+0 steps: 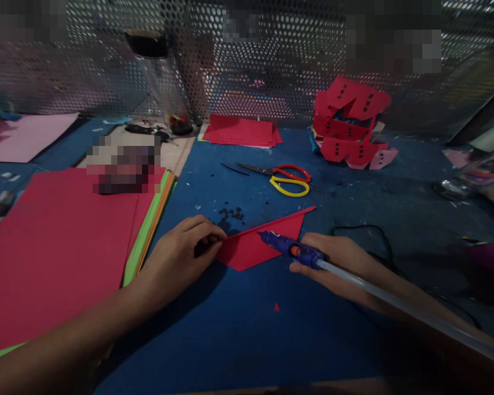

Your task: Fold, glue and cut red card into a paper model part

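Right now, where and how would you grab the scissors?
I'd take the red loop and yellow loop together, coming from the right: the scissors lie flat, loops to the right, blades pointing left.

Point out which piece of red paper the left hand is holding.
The folded red piece at the tip of the blue glue gun: the left hand pinches its left end. The large sheets, small stack and dark-squared pieces are untouched.
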Available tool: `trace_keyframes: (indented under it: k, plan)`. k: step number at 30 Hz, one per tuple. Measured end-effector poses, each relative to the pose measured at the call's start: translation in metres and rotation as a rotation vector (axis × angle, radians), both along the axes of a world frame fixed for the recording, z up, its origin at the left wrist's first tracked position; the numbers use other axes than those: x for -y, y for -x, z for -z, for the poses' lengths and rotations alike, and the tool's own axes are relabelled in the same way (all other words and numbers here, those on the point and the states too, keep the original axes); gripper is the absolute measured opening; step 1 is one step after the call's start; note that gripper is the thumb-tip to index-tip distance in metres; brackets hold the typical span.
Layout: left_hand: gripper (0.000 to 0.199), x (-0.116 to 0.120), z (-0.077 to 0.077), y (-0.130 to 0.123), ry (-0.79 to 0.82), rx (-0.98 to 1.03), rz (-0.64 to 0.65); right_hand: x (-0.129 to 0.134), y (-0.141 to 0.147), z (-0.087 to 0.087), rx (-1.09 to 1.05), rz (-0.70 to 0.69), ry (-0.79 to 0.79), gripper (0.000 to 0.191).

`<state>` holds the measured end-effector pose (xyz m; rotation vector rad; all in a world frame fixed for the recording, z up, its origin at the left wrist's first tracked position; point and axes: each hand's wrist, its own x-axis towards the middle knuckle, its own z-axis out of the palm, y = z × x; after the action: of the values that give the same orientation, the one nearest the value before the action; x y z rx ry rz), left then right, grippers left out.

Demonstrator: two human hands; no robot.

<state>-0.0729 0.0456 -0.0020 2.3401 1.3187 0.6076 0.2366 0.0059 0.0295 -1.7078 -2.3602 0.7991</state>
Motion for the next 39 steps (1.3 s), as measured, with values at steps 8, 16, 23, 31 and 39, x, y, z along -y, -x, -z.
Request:
trace_keyframes:
  k: [8, 16, 23, 31, 39]
  plan:
    - [0.013, 0.000, 0.000, -0.001, 0.007, 0.008, 0.005, -0.001, -0.006, 0.004, -0.037, 0.003, 0.018, 0.028]
    - [0.014, 0.000, 0.000, 0.000, 0.007, -0.010, 0.008, 0.000, -0.009, 0.004, 0.008, 0.013, 0.016, 0.033]
    - [0.014, -0.001, 0.001, 0.000, 0.002, -0.002, 0.002, 0.001, -0.018, 0.011, -0.029, -0.017, -0.048, 0.033]
    - [0.014, -0.001, 0.003, 0.001, -0.001, -0.001, -0.009, 0.001, -0.019, 0.008, -0.004, -0.024, -0.047, 0.033]
    - [0.014, -0.001, 0.002, 0.001, 0.001, 0.005, -0.004, 0.000, -0.022, 0.006, 0.010, -0.028, -0.039, 0.036]
